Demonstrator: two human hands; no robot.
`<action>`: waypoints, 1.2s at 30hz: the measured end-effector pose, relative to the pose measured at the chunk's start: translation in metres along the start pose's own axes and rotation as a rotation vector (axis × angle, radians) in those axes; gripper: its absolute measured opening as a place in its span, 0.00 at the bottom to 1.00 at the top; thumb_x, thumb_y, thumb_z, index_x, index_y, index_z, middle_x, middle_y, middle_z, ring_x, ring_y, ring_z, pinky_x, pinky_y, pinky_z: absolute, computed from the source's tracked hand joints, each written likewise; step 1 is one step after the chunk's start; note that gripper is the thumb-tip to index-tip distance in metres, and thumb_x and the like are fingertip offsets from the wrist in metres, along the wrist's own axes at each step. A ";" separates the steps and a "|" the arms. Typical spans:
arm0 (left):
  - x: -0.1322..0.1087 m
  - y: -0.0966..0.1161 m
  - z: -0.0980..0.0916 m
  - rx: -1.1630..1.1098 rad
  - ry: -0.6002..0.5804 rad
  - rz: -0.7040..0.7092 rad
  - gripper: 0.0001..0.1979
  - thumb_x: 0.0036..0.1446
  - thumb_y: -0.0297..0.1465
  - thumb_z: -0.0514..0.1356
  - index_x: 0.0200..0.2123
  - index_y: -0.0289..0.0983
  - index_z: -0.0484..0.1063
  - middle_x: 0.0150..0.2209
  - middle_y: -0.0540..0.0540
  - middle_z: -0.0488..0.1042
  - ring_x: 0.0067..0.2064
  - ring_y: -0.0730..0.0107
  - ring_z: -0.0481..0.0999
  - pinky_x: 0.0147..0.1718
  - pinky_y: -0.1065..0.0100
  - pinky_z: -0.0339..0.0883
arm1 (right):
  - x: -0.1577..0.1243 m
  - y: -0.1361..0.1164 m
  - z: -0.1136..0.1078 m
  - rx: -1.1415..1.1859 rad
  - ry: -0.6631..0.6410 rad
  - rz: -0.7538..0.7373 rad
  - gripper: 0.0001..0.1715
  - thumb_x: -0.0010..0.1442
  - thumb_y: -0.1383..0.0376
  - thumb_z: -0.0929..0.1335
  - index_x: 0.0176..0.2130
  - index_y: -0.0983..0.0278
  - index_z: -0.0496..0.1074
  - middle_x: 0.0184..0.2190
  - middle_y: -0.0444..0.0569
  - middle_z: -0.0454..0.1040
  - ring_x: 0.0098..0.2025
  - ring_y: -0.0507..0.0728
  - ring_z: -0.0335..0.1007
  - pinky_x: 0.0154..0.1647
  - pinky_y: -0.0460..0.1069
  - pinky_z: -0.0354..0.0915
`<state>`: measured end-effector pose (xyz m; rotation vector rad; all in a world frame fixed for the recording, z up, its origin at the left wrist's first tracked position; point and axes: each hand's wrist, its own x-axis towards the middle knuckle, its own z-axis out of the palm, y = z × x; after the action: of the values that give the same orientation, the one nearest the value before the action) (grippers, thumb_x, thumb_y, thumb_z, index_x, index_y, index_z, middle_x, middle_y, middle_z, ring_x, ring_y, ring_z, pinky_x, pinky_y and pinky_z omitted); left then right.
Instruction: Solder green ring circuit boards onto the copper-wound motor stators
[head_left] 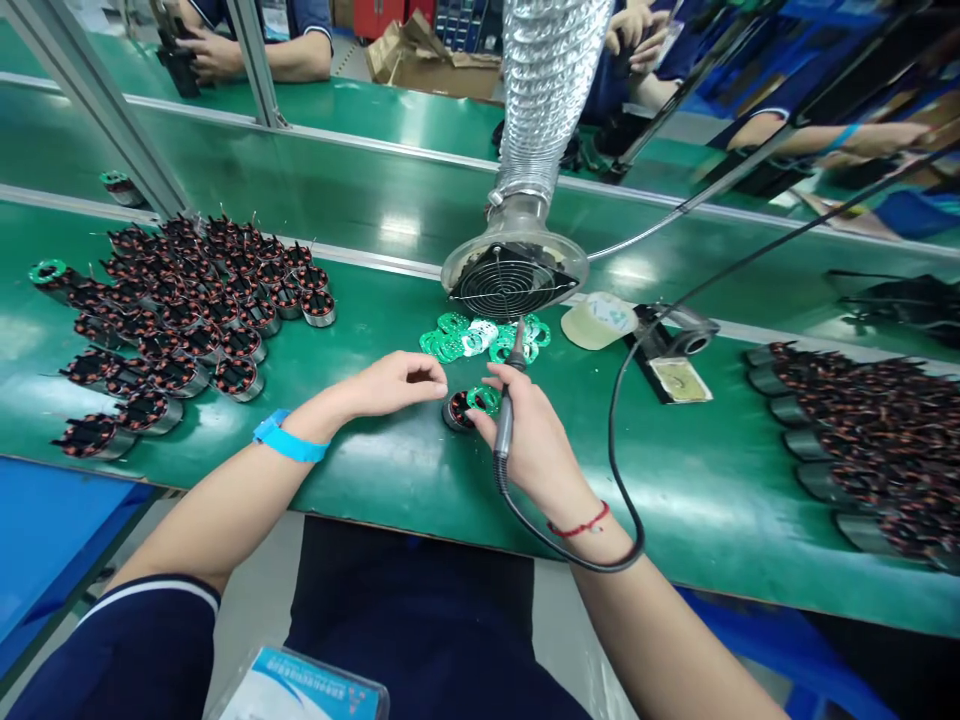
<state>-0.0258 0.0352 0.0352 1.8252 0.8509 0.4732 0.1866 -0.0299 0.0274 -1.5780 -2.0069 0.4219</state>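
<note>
I observed the right hand [538,432] gripping a soldering iron [505,425], tip toward twelve o'clock, the wound stator [454,413] at that hand's nine o'clock, and the left hand [396,385], its hold undeterminable, curled at the stator's ten.

A red cabinet [380,18] stands beyond the green workbench [405,470].

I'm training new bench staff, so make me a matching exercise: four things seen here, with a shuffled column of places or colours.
1. Soldering iron
2. Pile of green rings
3. Band on the left wrist
4. Hose

A. Silver
B. On the table near the fan
C. In the right hand
D. Blue

Pairs: 1-C; 2-B; 3-D; 4-A
</note>
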 end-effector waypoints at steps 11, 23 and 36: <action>0.005 -0.013 0.027 0.449 0.116 0.128 0.18 0.59 0.29 0.60 0.52 0.36 0.66 0.51 0.40 0.72 0.53 0.56 0.68 0.54 0.52 0.64 | 0.004 -0.006 0.015 -0.116 0.053 -0.124 0.25 0.62 0.62 0.66 0.58 0.62 0.64 0.42 0.56 0.76 0.39 0.65 0.67 0.44 0.61 0.68; 0.010 0.008 0.059 0.475 0.256 0.134 0.12 0.60 0.31 0.58 0.47 0.37 0.66 0.45 0.40 0.70 0.49 0.57 0.69 0.51 0.52 0.67 | -0.015 0.016 0.033 0.174 0.133 -0.056 0.28 0.60 0.70 0.60 0.59 0.60 0.63 0.52 0.54 0.75 0.51 0.62 0.73 0.53 0.61 0.68; 0.005 0.021 0.034 0.523 0.063 0.152 0.16 0.61 0.30 0.56 0.52 0.38 0.71 0.55 0.40 0.69 0.57 0.59 0.71 0.58 0.57 0.66 | -0.012 0.018 0.041 0.289 0.287 -0.031 0.24 0.58 0.69 0.64 0.55 0.61 0.61 0.37 0.49 0.75 0.41 0.58 0.75 0.46 0.56 0.71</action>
<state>0.0070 0.0125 0.0404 2.3777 0.9442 0.4310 0.1787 -0.0332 -0.0184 -1.3433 -1.6687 0.4246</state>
